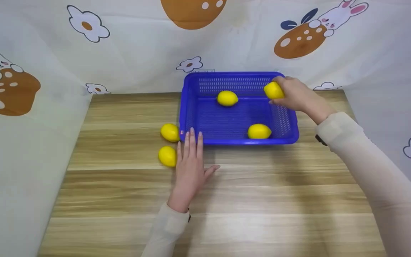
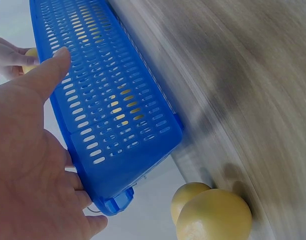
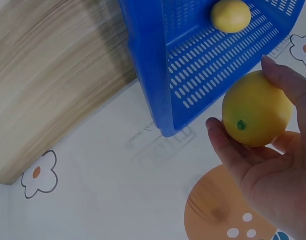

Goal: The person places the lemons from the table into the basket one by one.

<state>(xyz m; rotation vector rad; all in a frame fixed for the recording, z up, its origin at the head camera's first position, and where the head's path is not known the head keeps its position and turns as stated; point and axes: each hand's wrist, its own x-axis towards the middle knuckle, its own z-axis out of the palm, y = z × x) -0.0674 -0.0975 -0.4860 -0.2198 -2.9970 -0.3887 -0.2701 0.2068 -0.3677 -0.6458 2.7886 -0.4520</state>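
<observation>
Wooden table (image 1: 262,200), cartoon-print backdrop. Blue basket (image 1: 187,117): two lemons inside; two more outside, beside my flat, relaxed left hand (image 1: 190,167). My right hand (image 1: 298,94) cupped a lemon (image 1: 273,90) over the far-right rim. Judged light, firm, smooth; gripped round its middle.

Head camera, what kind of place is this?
Probably a staged tabletop booth: a wooden table, cartoon-print cloth screening it on three sides, and only a blue basket and lemons laid out.
</observation>
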